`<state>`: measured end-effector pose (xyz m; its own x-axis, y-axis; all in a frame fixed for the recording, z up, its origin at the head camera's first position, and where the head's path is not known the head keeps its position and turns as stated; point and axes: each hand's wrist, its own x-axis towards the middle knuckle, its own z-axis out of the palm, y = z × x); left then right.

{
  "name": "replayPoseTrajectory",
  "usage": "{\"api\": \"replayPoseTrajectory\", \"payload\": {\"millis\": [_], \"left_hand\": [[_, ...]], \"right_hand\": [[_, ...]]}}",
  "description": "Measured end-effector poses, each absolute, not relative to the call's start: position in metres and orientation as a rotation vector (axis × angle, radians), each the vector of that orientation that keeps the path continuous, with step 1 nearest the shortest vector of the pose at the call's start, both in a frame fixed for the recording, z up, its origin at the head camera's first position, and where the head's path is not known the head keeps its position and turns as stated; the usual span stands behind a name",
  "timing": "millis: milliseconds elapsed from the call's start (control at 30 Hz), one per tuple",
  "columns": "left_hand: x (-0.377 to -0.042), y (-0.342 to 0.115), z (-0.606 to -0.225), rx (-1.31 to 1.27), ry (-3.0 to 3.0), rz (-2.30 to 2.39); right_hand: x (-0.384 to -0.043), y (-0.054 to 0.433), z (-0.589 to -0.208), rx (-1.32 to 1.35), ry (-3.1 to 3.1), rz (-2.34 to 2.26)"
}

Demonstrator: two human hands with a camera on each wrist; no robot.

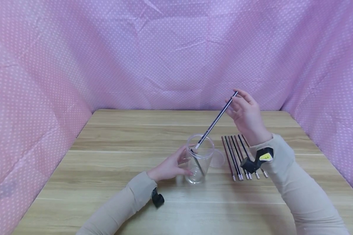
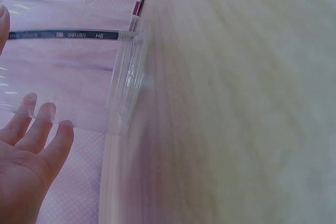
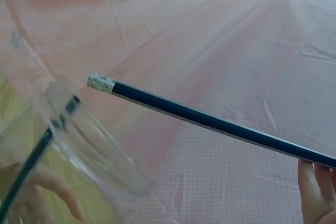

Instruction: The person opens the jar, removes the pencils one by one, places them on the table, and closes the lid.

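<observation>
A clear plastic cup (image 1: pixel 207 164) stands upright on the table, with my left hand (image 1: pixel 169 167) holding its left side between thumb and fingers. Inside the cup leans one dark pencil (image 2: pixel 79 34), marked HB in the left wrist view, eraser end at the bottom. My right hand (image 1: pixel 248 117) is raised to the cup's upper right and pinches a dark striped pencil (image 1: pixel 217 120) near its upper end. This pencil slants down to the left; its silver ferrule and eraser (image 3: pixel 101 83) overlap the cup's mouth in the head view.
Right of the cup lies a row of several pencils (image 1: pixel 228 158), dark and reddish, eraser ends toward me. A clear round lid (image 1: pixel 217 159) lies just beside the cup. Pink dotted cloth (image 1: pixel 176 65) hangs behind and around the wooden table (image 1: pixel 106 140).
</observation>
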<state>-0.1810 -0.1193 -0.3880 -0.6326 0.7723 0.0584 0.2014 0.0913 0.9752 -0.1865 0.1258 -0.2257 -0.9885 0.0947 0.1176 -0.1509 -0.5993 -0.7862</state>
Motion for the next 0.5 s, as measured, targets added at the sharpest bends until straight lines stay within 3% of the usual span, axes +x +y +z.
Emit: {"api": "replayPoseTrajectory", "payload": {"millis": [267, 500], "left_hand": [[-0.179, -0.119, -0.388, 0.926, 1.927, 1.566], [-0.178, -0.119, -0.386, 0.916, 1.931, 1.557]], "right_hand": [[-0.188, 0.137, -0.234, -0.025, -1.334, 2.919], [-0.185, 0.148, -0.244, 0.041, -1.482, 2.929]]}}
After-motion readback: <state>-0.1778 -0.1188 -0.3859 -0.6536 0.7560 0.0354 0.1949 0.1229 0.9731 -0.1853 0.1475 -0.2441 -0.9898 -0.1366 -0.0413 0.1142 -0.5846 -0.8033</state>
